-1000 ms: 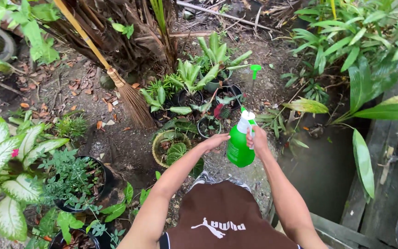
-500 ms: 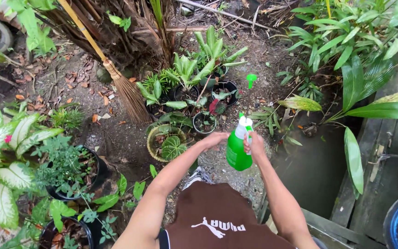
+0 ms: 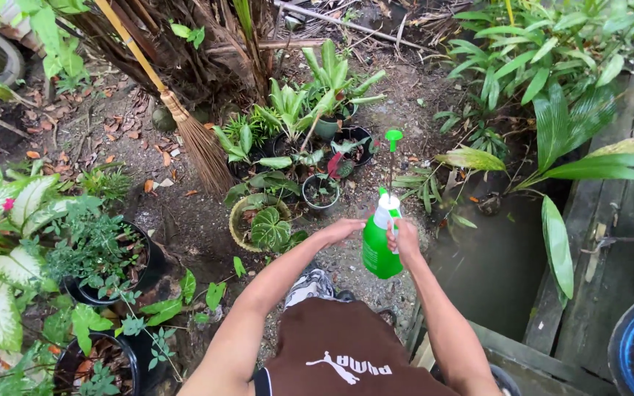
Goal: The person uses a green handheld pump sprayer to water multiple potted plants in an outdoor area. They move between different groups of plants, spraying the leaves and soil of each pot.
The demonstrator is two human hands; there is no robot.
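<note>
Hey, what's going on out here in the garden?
A person stands over a cluster of small potted plants on the bare soil, holding a green spray bottle in front of them. The right hand grips the bottle near its white top, while the left hand is next to it; whether it touches the bottle is unclear. The bottle's thin pump rod with its green knob stands pulled up. A broom leans near the plants.

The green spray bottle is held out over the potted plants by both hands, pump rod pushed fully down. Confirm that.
Not quite. The head view shows the green spray bottle held out by the left hand and right hand over the potted plants, but the pump rod is pulled up, its green knob well above the cap.
</note>
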